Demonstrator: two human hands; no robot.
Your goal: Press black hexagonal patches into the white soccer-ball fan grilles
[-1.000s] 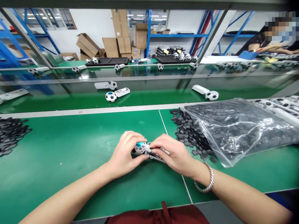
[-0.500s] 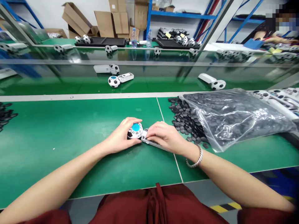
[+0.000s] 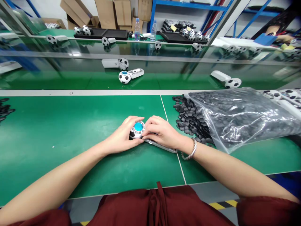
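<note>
Both hands on a soccer-ball unit at the bench

Clock centred on the unit. Nearest: dark red clothing (image 3: pixel 141 207) at 6 o'clock, below the edge of the green bench (image 3: pixel 70 150). Left forearm comes in from 8, right forearm from 4, with a twisted silver bracelet (image 3: pixel 193 149) at the right wrist.

Left hand (image 3: pixel 125 135): half-open C, fingers over the ball's far side, thumb along its near side, gripping the ball end of the soccer-ball unit (image 3: pixel 138 126). Unit lies mid-bench, turquoise disc up, handle pointing to 4. Right hand (image 3: pixel 162 133): arched over the handle, fingers bent, tips bunched at the ball's right edge; can't tell if they pinch a small part.

Loose black pieces (image 3: pixel 188 117) at 3, clear plastic bag (image 3: pixel 244 116) of more just beyond, partly over them. Another black pile (image 3: pixel 6 108) at 9, cut by frame.

Past the white strip: two ball units (image 3: pixel 124 77) close together between 11 and 12, one more unit (image 3: pixel 232 83) at 2. Far back: two water bottles (image 3: pixel 137 29) at 12, co-worker's arm (image 3: pixel 284 38) at 2, blurry.
</note>
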